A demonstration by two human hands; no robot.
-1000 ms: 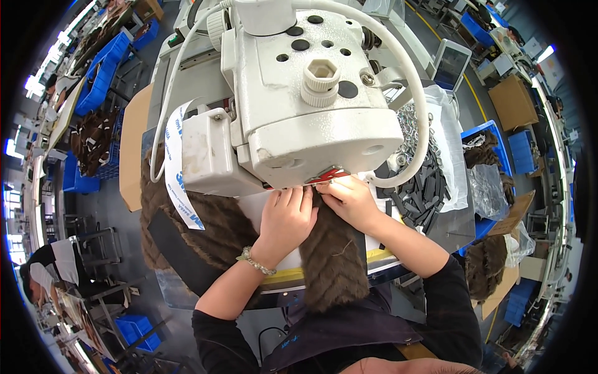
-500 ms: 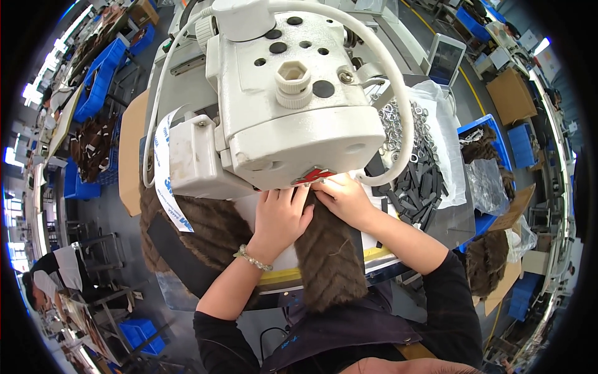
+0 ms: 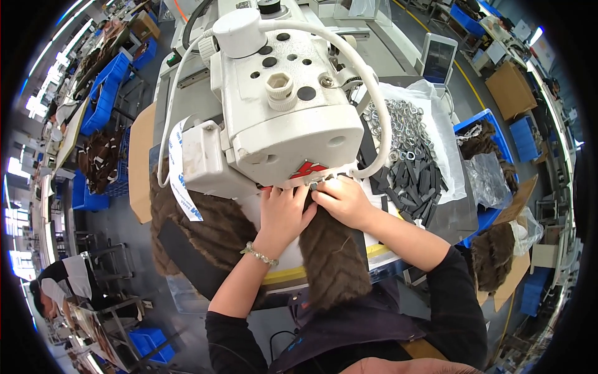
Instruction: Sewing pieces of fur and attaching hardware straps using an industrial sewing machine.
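Note:
A brown fur strip (image 3: pixel 334 265) runs from beneath the white sewing machine head (image 3: pixel 293 140) toward me and hangs over the table's front edge. My left hand (image 3: pixel 283 215) grips its far end from the left, thumb against the fur, the other fingertips partly hidden under the machine. From the right, my right hand (image 3: pixel 344 202) pinches the same end, close to the left fingers. A small dark grey piece (image 3: pixel 313 186) shows by the right fingertips; its kind is unclear. The needle area is hidden behind the machine head.
Left of my hands lies more brown fur (image 3: pixel 205 224) with a black band. Metal rings (image 3: pixel 402 128) and black strap pieces (image 3: pixel 411 187) are heaped at the right. A blue crate (image 3: pixel 479 124) stands beyond. A seated person (image 3: pixel 53 290) is at far left.
The whole view has shifted slightly, with the machine lower and further left in the picture. Both hands stay at the strip's far end; the small grey piece by the right fingertips shows more plainly.

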